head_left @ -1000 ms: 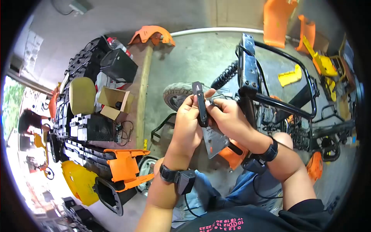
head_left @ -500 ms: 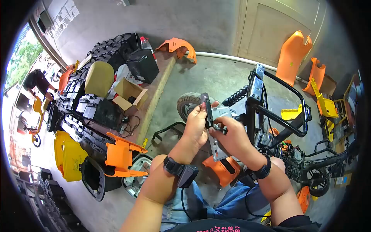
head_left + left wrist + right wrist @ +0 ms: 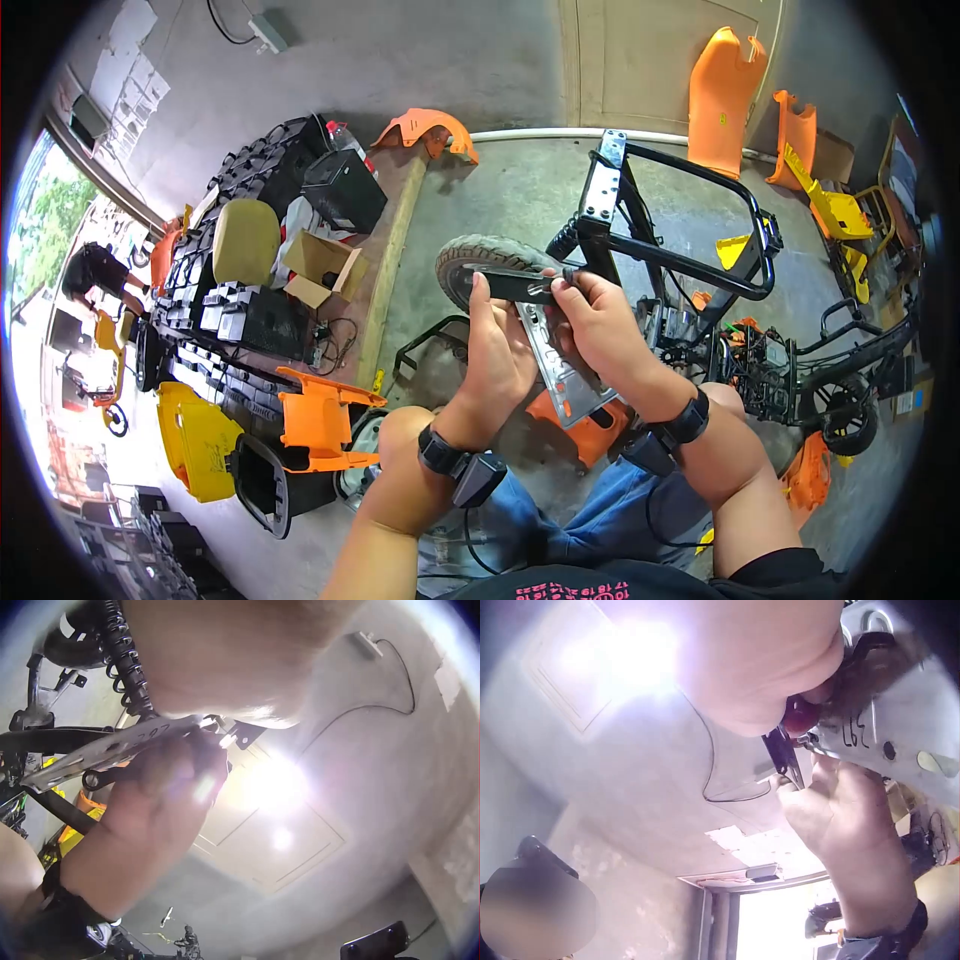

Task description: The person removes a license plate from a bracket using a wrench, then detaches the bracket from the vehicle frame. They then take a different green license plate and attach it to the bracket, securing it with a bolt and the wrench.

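A black slotted bar [image 3: 515,287] lies crosswise between the two hands, above the upper end of a silver metal plate [image 3: 562,372]. My left hand [image 3: 497,352] grips the bar's left part with the thumb upright against it; its other fingers are partly behind the plate. My right hand [image 3: 612,335] pinches the bar's right end between thumb and fingers. In the right wrist view handwritten marks show on the plate [image 3: 907,712], beside the black bar [image 3: 781,754] and a small red part [image 3: 801,715]. From the left wrist, the plate [image 3: 82,761] passes over my right hand [image 3: 161,791].
A black vehicle frame [image 3: 690,275] stands to the right, its wheel [image 3: 455,270] behind the hands. An orange panel [image 3: 580,430] lies below the plate. Black batteries [image 3: 250,320], an open carton [image 3: 325,262] and orange and yellow panels [image 3: 200,440] are at left. A person [image 3: 98,275] bends over far left.
The black bar has turned from nearly upright to nearly level. My right hand has moved up to its right end, and the left thumb now stands at its left part. The head view has shifted.
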The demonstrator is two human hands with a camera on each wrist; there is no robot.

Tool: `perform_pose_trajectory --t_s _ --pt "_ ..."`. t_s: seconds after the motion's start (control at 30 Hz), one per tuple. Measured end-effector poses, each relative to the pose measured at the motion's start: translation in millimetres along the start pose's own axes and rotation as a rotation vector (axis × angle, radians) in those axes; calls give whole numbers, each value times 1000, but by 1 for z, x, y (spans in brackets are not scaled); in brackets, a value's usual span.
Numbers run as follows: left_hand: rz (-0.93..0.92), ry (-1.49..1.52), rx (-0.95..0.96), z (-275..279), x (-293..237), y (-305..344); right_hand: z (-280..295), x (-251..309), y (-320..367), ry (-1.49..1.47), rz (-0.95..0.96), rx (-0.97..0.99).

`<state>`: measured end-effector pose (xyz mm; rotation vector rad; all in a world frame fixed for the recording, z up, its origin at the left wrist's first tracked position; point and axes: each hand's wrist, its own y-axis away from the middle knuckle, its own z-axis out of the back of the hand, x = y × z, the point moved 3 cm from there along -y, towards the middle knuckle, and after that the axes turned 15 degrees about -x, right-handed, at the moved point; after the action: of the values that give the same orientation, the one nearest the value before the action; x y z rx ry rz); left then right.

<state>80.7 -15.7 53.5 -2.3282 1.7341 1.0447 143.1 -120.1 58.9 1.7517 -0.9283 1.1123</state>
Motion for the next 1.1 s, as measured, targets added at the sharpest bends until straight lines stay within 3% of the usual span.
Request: perform_pose_trajectory --t_s 0.1,0.2,0.37,0.43,0.47,0.53,0.57,0.73,0.8,0.83,0.93,1.0,1.07,1.1 --pt "12 6 153 -5 6 4 6 4 1 -53 -33 -25" --pt "-93 -209 144 2 6 10 12 8 3 -96 -77 -48" --pt "-84 -241 195 -5 3 17 19 12 7 -163 -107 15" --pt "-252 -499 271 -13 -7 21 22 17 9 -180 -134 60" --pt "-250 -500 271 -12 -9 20 25 17 7 -181 -135 58" --pt "-725 -996 299 -10 -21 21 29 24 5 -117 135 153" --pt "-715 -859 391 -6 -23 20 32 30 9 -115 157 108" --pt "-789 -929 398 0 -36 21 38 40 13 -152 213 111" --pt "-872 -1092 368 2 -35 23 37 39 16 69 374 129" --pt "-898 -1048 335 0 -33 26 36 35 16 107 349 147" --pt "-725 -817 393 1 -28 25 31 32 20 183 408 152" --pt "-715 -747 299 -1 -26 29 28 29 20 184 426 137" --pt "-547 -759 169 1 -26 25 25 29 18 216 436 101" --pt "-553 -752 153 -2 -27 25 24 30 17 217 436 100"
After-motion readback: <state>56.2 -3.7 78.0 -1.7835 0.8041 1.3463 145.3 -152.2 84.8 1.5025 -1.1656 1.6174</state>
